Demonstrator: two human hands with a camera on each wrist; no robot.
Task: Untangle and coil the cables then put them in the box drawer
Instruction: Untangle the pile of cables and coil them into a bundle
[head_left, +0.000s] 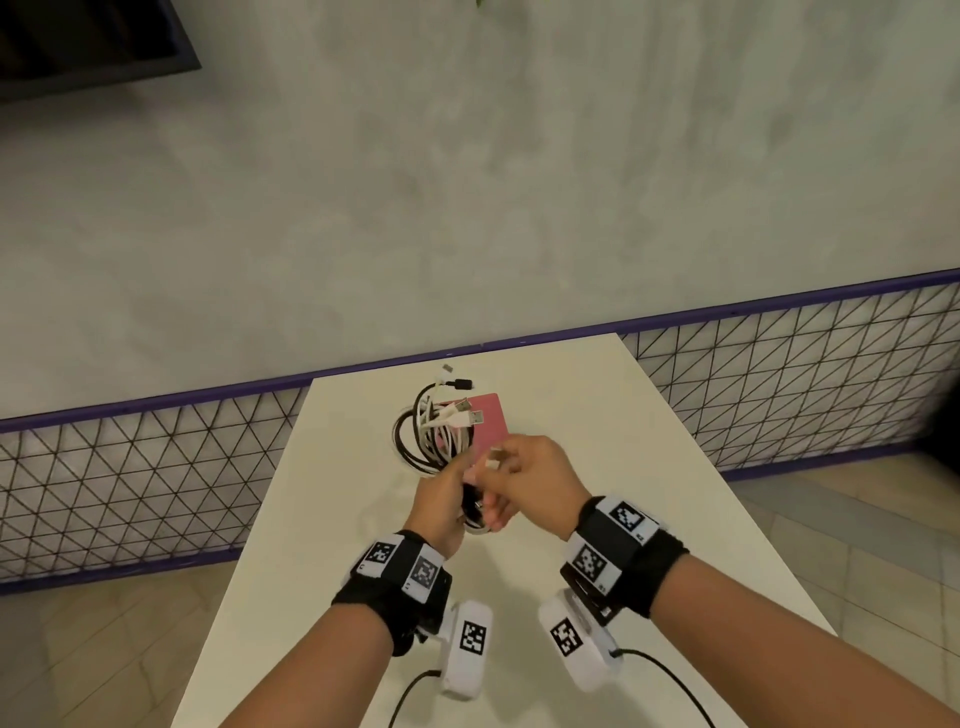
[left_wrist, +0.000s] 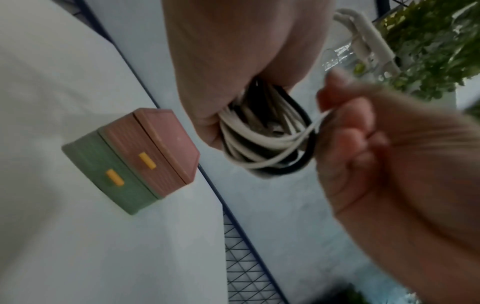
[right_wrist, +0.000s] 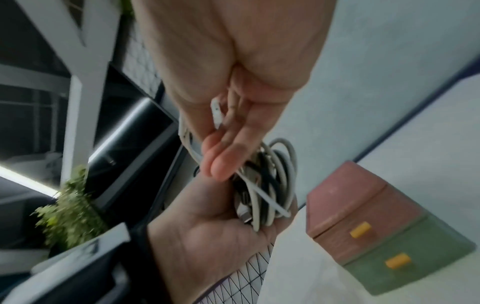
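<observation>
Holding the tangled cables (head_left: 435, 434) bunched in my left hand (head_left: 444, 499) above the table (head_left: 597, 415), my right hand (head_left: 524, 486) pinches one white end. The box (left_wrist: 135, 158) sits closed nearby. Untangling is underway, I judge; next, draw that strand free.

One bundle of cables (head_left: 434, 434) (black and white strands, too tangled for counting) is seen at 12 o'clock, one box (left_wrist: 135, 158) with two drawers, and two hands.
</observation>
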